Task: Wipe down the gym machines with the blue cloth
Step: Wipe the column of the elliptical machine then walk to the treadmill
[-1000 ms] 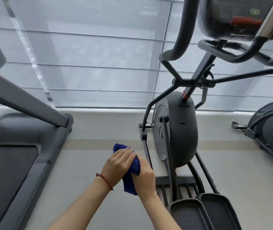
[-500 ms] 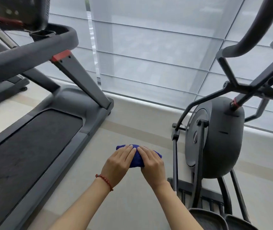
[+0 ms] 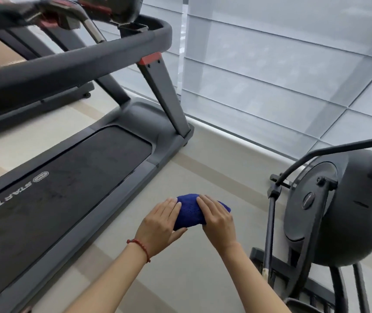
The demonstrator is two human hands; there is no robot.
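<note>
Blue cloth (image 3: 190,210) (bunched) between hands (image 3: 189,224)

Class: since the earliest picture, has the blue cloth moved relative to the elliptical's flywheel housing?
Yes. The blue cloth is now clear left of the flywheel housing, nearer the treadmill.

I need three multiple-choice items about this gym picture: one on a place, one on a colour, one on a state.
1. Where is the treadmill from the hands?
A. left
B. right
C. behind

2. What colour is the cloth?
A. red
B. blue
C. white

3. How is the cloth held?
A. left hand only
B. right hand only
C. both hands

Answers: 1 A, its belt lies on the left side, the elliptical on the right. 2 B, it is dark blue. 3 C, each hand grips one end, above the floor.
</note>
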